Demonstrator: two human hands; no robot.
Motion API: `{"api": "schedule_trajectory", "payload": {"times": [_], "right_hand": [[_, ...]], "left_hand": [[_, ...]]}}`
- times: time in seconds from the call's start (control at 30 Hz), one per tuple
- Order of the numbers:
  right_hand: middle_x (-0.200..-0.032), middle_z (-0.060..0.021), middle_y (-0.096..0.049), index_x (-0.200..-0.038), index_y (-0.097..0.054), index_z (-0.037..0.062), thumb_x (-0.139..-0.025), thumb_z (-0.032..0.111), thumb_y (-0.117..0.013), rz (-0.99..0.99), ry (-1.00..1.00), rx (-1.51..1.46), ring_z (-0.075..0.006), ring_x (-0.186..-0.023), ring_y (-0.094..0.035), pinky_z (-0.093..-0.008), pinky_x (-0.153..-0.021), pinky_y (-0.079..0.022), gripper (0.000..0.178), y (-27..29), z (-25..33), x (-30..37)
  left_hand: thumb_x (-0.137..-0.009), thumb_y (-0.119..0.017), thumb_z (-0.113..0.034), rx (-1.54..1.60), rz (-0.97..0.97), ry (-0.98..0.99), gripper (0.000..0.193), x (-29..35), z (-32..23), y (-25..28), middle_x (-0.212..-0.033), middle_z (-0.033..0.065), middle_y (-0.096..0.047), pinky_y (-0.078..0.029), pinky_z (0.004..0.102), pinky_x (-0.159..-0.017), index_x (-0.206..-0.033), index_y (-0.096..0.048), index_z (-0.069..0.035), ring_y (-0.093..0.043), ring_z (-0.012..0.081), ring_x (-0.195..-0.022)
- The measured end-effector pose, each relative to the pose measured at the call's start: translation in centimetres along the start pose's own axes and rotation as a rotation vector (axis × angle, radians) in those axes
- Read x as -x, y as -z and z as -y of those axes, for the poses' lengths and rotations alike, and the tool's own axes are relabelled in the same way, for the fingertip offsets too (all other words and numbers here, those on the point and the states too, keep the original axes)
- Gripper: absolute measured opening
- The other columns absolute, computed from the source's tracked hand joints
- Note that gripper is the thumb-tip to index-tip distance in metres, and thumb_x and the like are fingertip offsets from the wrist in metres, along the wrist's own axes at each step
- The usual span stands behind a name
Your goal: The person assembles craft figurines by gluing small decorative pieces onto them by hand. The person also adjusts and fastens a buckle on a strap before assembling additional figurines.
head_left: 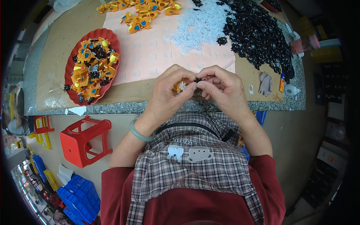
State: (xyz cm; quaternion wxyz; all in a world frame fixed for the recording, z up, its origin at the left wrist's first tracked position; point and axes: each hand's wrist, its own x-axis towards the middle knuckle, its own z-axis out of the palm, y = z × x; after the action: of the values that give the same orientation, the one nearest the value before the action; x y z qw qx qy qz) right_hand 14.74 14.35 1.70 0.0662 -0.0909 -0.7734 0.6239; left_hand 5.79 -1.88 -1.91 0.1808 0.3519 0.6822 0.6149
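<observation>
Close together over the table's near edge, both my hands are closed at the fingertips. In my left hand (165,89) is a small orange plastic figure (176,86), partly hidden by the fingers, with a white star-shaped piece (182,86) showing on it. My right hand (225,87) pinches a small black spiky piece (198,80) against the figure; whether the two are joined cannot be made out. To the left, a red scalloped tray (108,89) holds orange figures (79,77) mixed with black and silvery spiky pieces.
Beyond my hands lie loose orange figures (139,23), a spread of white star-shaped pieces (197,28) and a big black pile (251,37). A grey cloth (265,84) and a small white bottle (292,90) sit at the right. Below stand a red stool (73,147) and blue crates (80,197).
</observation>
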Motion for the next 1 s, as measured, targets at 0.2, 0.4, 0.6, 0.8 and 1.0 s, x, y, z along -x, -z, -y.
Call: {"api": "schedule_trajectory", "payload": {"times": [0.2,0.4,0.6,0.8,1.0], "right_hand": [[-0.080,-0.0018,-0.063,-0.105,-0.062,-0.0012,-0.090,0.002,-0.062,0.040,-0.081,-0.131,-0.0065,-0.068,-0.061,-0.0213,-0.061,-0.053,0.015,2.1,-1.1,0.5],[-0.087,-0.0036,-0.063,-0.107,-0.061,-0.0007,-0.092,0.000,-0.059,0.030,-0.206,-0.149,-0.0066,-0.073,-0.062,-0.0199,-0.064,-0.051,0.016,3.7,-2.8,1.8],[-0.093,-0.0038,-0.064,-0.107,-0.062,0.0002,-0.092,0.000,-0.059,0.014,-0.244,-0.058,-0.0065,-0.075,-0.062,-0.0204,-0.067,-0.052,0.016,3.9,-4.3,2.5],[-0.092,-0.0036,-0.065,-0.102,-0.065,-0.0008,-0.090,-0.002,-0.060,-0.082,-0.020,0.275,-0.0085,-0.074,-0.063,-0.0218,-0.067,-0.052,0.014,3.1,-4.1,2.3],[-0.088,-0.0104,-0.063,-0.098,-0.065,0.0015,-0.083,0.001,-0.067,-0.077,0.246,0.565,-0.0245,-0.072,-0.064,-0.0330,-0.063,-0.051,0.015,2.9,-4.5,1.7]], "left_hand": [[-0.085,-0.061,-0.004,0.349,0.035,0.155,0.036,0.6,-0.2,-0.4,-0.102,0.0046,-0.056,-0.041,0.0217,-0.078,-0.121,-0.057,-0.003,-0.050,0.0101,-0.090],[-0.093,-0.051,-0.021,0.739,0.183,0.232,0.046,0.6,0.9,1.2,-0.112,0.0073,-0.055,-0.039,0.0236,-0.083,-0.134,-0.047,-0.001,-0.049,0.0112,-0.091],[-0.095,-0.055,-0.025,0.767,0.137,0.304,0.047,1.1,1.5,1.0,-0.113,0.0089,-0.057,-0.039,0.0252,-0.087,-0.133,-0.047,0.000,-0.050,0.0129,-0.094],[-0.094,-0.059,-0.014,0.800,0.143,0.314,0.041,0.8,1.8,0.8,-0.118,0.0082,-0.058,-0.044,0.0311,-0.095,-0.133,-0.047,-0.003,-0.056,0.0152,-0.103],[-0.092,-0.062,-0.018,0.792,0.109,0.324,0.043,1.0,1.3,0.3,-0.109,0.0078,-0.058,-0.043,0.0283,-0.087,-0.130,-0.050,-0.003,-0.054,0.0152,-0.094]]}}
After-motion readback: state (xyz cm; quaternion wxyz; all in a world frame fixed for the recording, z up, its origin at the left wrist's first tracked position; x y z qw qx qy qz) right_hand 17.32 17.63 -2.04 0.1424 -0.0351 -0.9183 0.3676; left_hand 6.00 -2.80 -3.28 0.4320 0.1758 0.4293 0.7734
